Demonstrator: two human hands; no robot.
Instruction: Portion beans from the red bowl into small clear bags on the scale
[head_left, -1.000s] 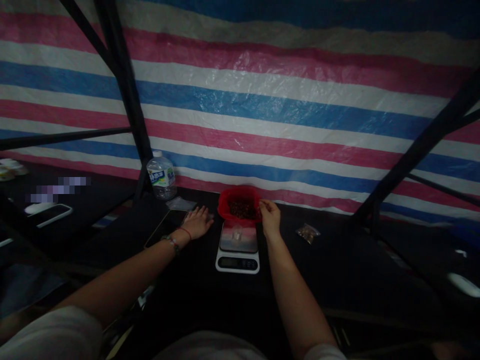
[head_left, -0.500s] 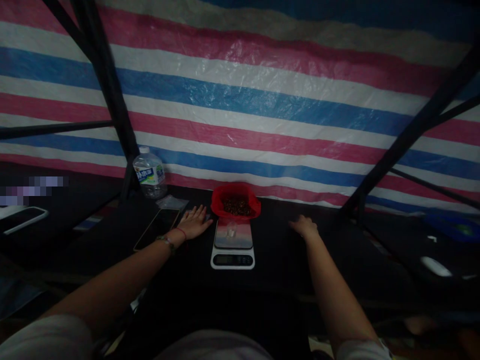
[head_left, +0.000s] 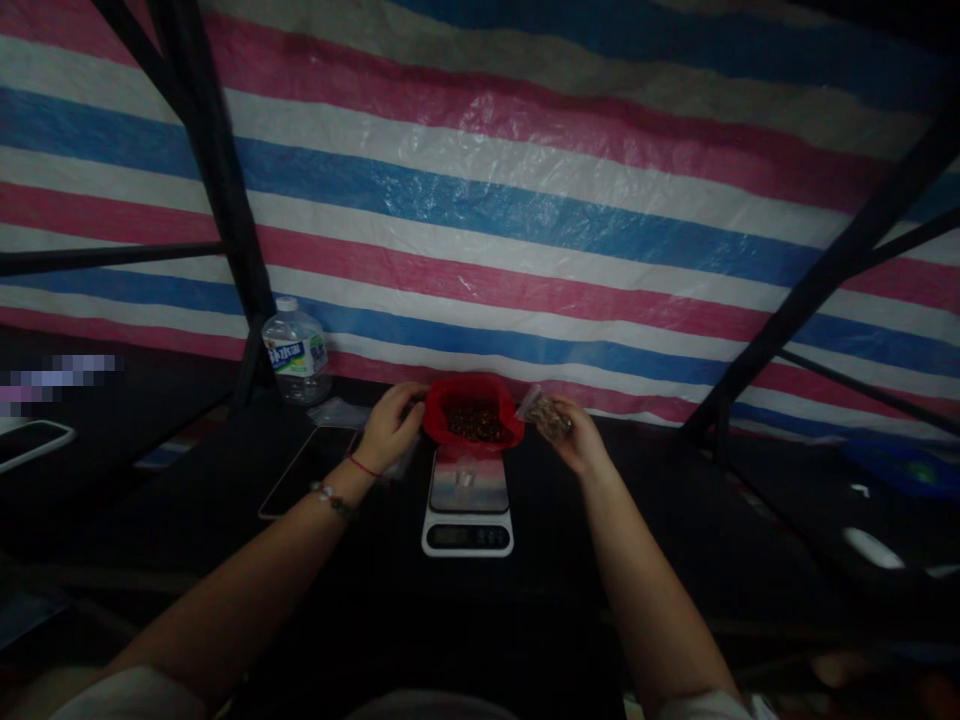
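My left hand (head_left: 390,425) is beside the left rim of a red plastic bag (head_left: 437,425), its fingers bent and its thumb apart; nothing shows in it. Small dark brown bits (head_left: 474,420) fill the bottom of the bag, which stands with its mouth spread. My right hand (head_left: 583,440) grips a small clear plastic bag (head_left: 551,415) with brownish contents, off the bag's right side. In front of the red bag lies a white digital scale (head_left: 466,540). A small clear object (head_left: 466,474) rests on its plate; its kind is hard to make out.
A large clear plastic bottle (head_left: 298,355) stands at the back left near a black metal post (head_left: 225,200). A phone (head_left: 304,475) and clear plastic bags (head_left: 339,412) lie left of my hand. Striped sheeting (head_left: 480,200) hangs behind. At right are a blue tray (head_left: 892,470) and a white object (head_left: 874,548).
My right hand, lying on the table before, has lifted and now holds the small clear bag. My left hand has risen from the table and moved toward the red bag's rim.
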